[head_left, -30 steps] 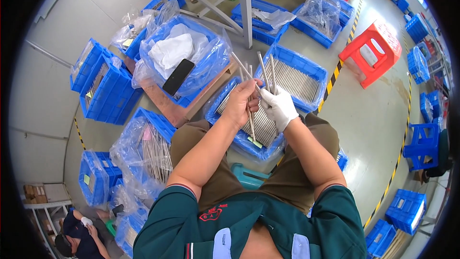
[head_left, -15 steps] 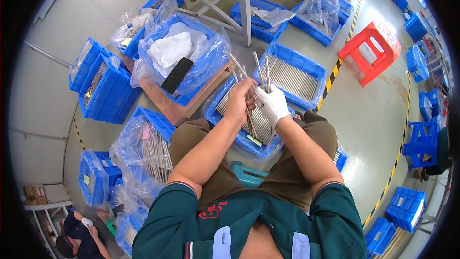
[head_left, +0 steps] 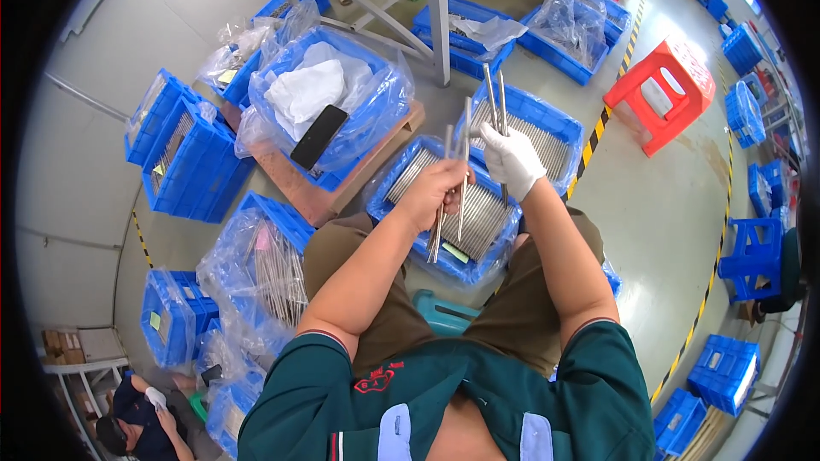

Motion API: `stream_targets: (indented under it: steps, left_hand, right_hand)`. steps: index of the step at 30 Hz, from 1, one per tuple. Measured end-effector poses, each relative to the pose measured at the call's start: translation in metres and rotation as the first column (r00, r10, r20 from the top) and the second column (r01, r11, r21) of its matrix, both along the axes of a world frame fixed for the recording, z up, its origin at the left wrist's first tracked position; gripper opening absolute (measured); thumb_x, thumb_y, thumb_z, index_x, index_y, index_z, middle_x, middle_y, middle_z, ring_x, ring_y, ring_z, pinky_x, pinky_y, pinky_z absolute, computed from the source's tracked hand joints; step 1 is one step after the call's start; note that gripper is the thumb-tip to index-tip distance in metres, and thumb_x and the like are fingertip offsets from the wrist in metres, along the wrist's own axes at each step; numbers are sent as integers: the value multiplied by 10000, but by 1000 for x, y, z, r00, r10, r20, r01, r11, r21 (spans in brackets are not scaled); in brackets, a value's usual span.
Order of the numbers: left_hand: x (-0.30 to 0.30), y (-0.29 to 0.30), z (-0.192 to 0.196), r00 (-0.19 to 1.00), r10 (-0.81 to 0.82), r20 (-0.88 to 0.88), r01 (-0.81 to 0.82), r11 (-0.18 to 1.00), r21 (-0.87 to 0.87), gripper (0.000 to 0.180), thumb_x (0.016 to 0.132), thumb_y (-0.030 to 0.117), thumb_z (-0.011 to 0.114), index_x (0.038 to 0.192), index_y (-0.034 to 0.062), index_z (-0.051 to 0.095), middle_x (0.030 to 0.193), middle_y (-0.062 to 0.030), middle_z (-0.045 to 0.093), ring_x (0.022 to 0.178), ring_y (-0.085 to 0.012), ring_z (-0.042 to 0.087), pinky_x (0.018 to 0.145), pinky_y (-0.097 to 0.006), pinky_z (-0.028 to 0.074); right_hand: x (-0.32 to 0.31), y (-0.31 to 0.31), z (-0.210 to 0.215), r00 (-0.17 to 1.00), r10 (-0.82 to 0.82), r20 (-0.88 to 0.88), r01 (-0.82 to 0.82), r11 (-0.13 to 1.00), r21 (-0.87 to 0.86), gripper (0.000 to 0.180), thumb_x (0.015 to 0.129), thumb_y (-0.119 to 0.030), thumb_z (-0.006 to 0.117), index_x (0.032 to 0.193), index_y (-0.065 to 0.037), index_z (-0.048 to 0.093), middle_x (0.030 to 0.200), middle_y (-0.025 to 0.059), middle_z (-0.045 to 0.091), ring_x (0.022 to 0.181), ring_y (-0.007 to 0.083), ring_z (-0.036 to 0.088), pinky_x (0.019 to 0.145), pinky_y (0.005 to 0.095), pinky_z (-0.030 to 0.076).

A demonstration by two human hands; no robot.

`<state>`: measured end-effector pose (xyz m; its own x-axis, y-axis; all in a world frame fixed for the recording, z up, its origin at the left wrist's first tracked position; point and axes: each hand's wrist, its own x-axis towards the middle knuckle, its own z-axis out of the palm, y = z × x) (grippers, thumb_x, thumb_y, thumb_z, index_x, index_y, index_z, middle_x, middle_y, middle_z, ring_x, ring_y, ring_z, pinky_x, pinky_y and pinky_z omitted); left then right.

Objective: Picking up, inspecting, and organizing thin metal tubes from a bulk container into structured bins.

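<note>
Thin metal rods appear to be divided by hand between 2 grips, above the near blue crate (head_left: 465,271), in which rows of lying rods (head_left: 485,220) are contained. By the bare left hand (head_left: 438,192), a loose bundle of rods (head_left: 436,239) is clamped within curled fingers; the exact count cannot be told. By the gloved right hand (head_left: 512,162), 2 upright rods (head_left: 501,102) seem to be clamped, over the far side of the near blue crate. For the next move, a slight loosening of the left grip is judged to be needed, with the right grip kept firm.
</note>
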<state>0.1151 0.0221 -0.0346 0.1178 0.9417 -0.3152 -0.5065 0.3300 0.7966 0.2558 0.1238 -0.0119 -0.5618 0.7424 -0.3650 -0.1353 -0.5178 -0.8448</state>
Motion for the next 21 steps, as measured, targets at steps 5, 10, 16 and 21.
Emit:
stream_targets:
  steps: [5,10,16,21]
  left_hand:
    - [8,-2,-2,995,-94,-43,91,993,-73,251,913,300,542,793,80,559,591,61,383,474,-28,327,420,-197,281]
    - [23,-14,-2,924,-315,218,344,932,-113,234,926,277,521,859,55,547,727,3,453,535,-65,388,453,-203,324]
    - [-5,-4,-11,966,-118,231,119,993,10,289,923,329,513,894,47,568,879,-63,573,774,-177,576,651,-339,505]
    - [-7,2,-9,912,-153,382,132,988,80,311,906,360,532,898,56,592,965,-89,590,930,-234,598,766,-432,521]
  right_hand:
    - [-4,6,-2,1000,-14,5,14,999,29,201,843,-256,633,758,-83,573,520,-49,418,388,55,329,365,216,224]
    - [5,56,-26,836,-547,49,519,816,255,272,780,-304,649,757,-48,561,602,37,515,513,142,489,471,284,368]
    - [22,44,-9,943,-331,40,329,943,51,250,842,-297,622,701,-127,503,498,-72,363,374,59,329,345,225,234]
    - [-5,-4,-10,993,-32,110,27,998,48,233,844,-280,623,755,-81,540,532,-24,456,398,65,378,362,212,280]
